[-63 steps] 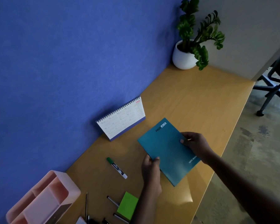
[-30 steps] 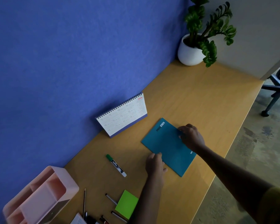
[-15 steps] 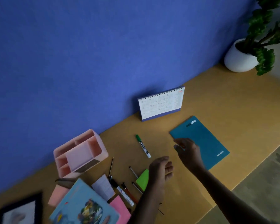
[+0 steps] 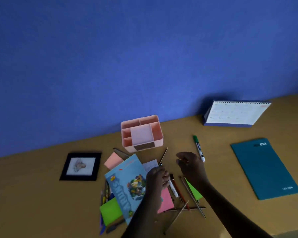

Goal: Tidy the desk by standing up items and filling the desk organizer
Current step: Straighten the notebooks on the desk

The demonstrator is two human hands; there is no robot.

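The pink desk organizer (image 4: 159, 134) stands empty against the blue wall. My left hand (image 4: 156, 177) hovers over a pile in front of it, fingers curled down at a white pen (image 4: 173, 189); I cannot see whether it grips anything. My right hand (image 4: 189, 164) floats just to the right, fingers bent and apart, holding nothing. Several pencils and pens (image 4: 193, 201) lie crossed under my right forearm. A green-capped marker (image 4: 199, 148) lies right of my right hand. The teal notebook (image 4: 265, 169) lies flat at the right. The desk calendar (image 4: 234, 114) stands upright by the wall.
A black picture frame (image 4: 80, 166) lies flat at the left. A light blue illustrated book (image 4: 126, 184) lies on the pile among pink sticky notes (image 4: 113, 160) and green sticky notes (image 4: 110, 210). A thin pencil (image 4: 163, 156) points toward the organizer.
Both hands let go of the teal notebook, which now lies flat. My view swung left, and both hands moved to the pile of pens in front of the organizer.
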